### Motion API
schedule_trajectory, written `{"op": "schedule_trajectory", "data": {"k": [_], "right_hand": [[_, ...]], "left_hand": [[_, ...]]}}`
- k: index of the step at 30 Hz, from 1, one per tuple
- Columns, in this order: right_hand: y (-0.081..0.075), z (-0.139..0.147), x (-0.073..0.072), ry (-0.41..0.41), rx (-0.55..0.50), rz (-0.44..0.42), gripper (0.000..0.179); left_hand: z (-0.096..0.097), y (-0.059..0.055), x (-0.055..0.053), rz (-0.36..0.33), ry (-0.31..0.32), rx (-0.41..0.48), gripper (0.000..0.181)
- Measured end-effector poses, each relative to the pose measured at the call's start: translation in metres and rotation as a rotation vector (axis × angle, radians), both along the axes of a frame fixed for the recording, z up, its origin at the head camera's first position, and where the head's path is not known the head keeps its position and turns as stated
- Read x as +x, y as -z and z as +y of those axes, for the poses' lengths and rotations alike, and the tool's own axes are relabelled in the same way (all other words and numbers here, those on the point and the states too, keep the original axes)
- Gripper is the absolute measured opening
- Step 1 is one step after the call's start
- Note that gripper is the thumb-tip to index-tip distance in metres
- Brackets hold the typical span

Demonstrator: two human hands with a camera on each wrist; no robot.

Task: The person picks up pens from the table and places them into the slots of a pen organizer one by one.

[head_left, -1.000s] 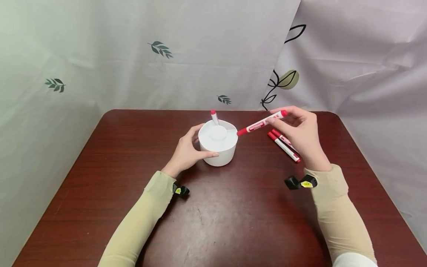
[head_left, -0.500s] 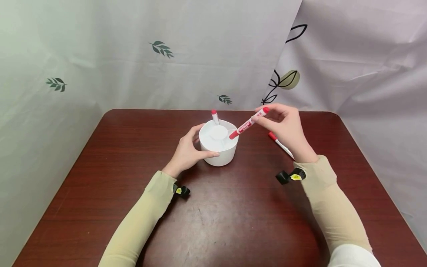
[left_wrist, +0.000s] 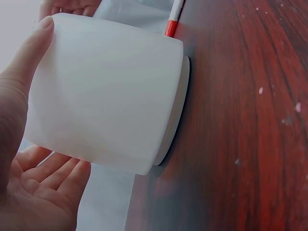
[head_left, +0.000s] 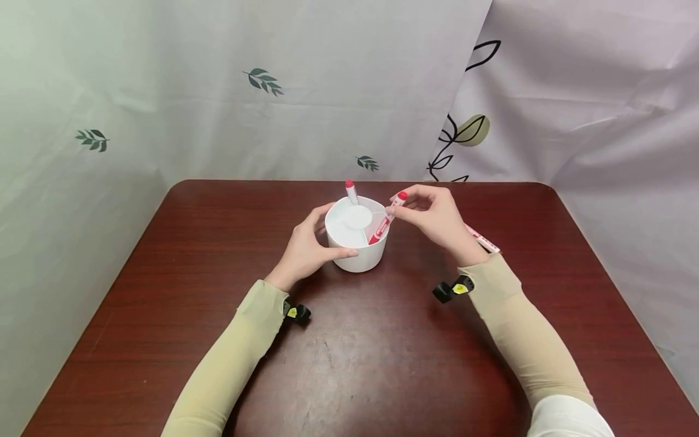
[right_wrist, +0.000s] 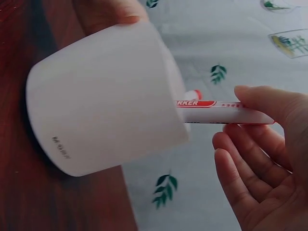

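A round white pen holder with inner dividers stands on the table. My left hand grips it from the left, thumb across the front wall and fingers round the back. Between thumb and fingers, my right hand pinches a red-and-white whiteboard marker near its upper end. The marker leans, its red lower end inside the front right compartment; in the right wrist view the marker crosses the rim. Another red-ended marker sticks up from the back compartment.
Behind my right wrist a marker lies on the dark red-brown table, partly hidden by the forearm. A pale curtain with leaf prints hangs along the table's back and sides.
My right hand has moved left and tipped the marker steeper, bringing its lower end from beside the rim into the pen holder. The left hand and the holder have stayed in place.
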State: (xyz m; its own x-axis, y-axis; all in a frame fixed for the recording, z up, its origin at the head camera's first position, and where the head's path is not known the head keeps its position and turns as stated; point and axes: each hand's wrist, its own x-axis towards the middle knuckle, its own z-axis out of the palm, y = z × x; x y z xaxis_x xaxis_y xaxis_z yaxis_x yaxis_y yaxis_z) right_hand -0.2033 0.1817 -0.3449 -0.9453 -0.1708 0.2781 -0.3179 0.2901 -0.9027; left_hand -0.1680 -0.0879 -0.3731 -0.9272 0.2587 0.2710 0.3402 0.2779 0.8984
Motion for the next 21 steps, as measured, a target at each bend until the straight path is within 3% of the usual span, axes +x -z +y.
{"op": "schedule_trajectory", "data": {"k": [7,17,21], "right_hand": [[0.016,-0.002,-0.004,0.001,0.059,-0.032,0.026],[0.025,-0.005,-0.005,-0.02,0.086,-0.051,0.03],[0.026,-0.002,-0.005,-0.006,0.074,-0.064,0.035]], "left_hand": [[0.0,0.001,0.0,-0.005,0.0,-0.003,0.09],[0.0,0.0,0.002,-0.001,-0.004,-0.014,0.09],[-0.001,0.009,-0.004,-0.004,-0.007,-0.014,0.093]]}}
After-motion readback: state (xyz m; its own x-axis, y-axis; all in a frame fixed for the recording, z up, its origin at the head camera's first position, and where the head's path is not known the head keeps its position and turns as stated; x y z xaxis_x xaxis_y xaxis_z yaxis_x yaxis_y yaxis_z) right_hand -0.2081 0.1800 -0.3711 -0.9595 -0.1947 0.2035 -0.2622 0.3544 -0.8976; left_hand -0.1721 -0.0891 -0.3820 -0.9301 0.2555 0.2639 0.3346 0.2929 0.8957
